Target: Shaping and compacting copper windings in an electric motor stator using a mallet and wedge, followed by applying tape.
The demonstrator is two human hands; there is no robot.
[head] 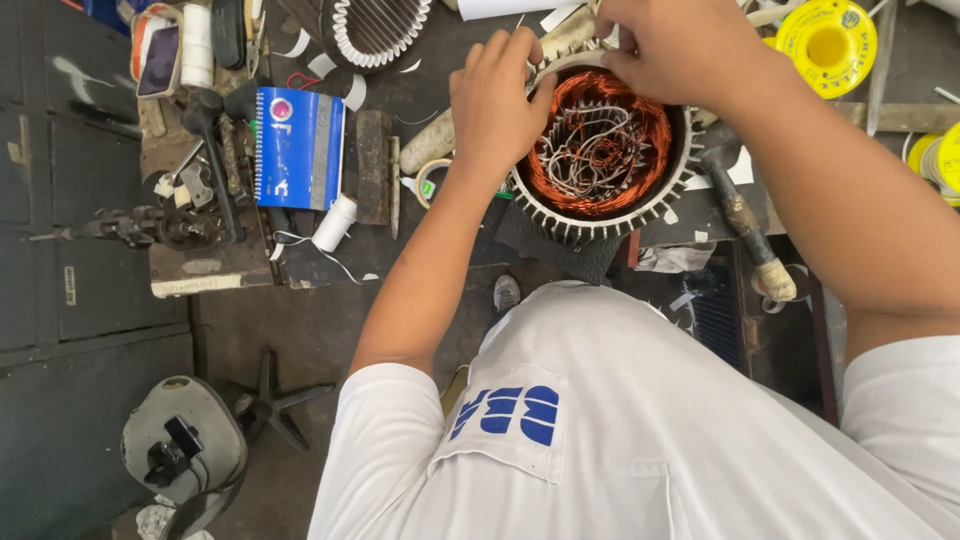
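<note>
Dark, cluttered desk (420,95) across the top of the view, floor below it on the left. White shirt (620,440) with a blue patch filling the lower right.

Round motor stator (600,150) standing on the desk near its front edge, open end up: pale finned rim outside, copper windings (650,130) ringing the bore, a tangle of grey sleeved leads (590,150) in the middle. Second finned stator (375,30) lying farther back, well apart to the left.

Left hand (495,95) resting on the stator's left rim, fingers curled over the edge and touching the copper; grip closed on the rim, as far as can be seen. Right hand (670,45) at the far side of the rim, fingertips pinched together against the winding; cannot tell what, if anything, is caught in that grip.

Blue box (298,148) lying flat on a block left of the stator, with black tools (215,150) and a small vise-like fixture beside it. Hammer (745,215) with worn handle lying just right of the stator. Yellow tape roll (828,40) at top right. White thread spool (335,222) just below the blue box. Small roll of tape (430,180) between box and stator.
</note>
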